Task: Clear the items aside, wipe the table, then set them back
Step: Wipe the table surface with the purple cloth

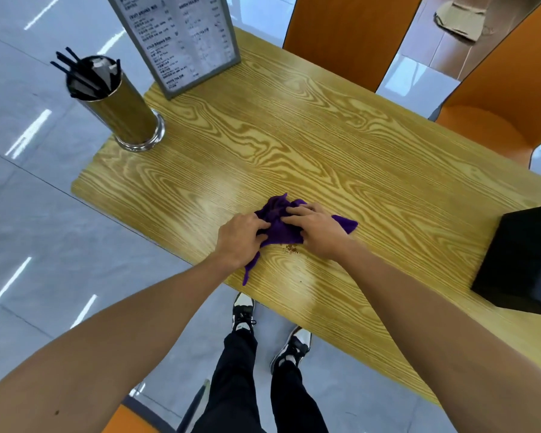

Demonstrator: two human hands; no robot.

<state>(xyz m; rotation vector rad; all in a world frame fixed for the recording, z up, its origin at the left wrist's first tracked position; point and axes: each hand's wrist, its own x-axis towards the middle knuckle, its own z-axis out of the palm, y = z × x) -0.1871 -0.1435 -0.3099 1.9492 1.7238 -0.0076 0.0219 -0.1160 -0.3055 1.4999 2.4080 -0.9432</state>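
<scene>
wood-grain table (294, 135) | crumpled purple cloth (278, 228) | both hands gripping

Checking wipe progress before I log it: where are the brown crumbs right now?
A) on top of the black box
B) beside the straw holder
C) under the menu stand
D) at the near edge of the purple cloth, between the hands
D: the crumbs lie on the table just below the purple cloth, between the left hand and right hand.
</scene>
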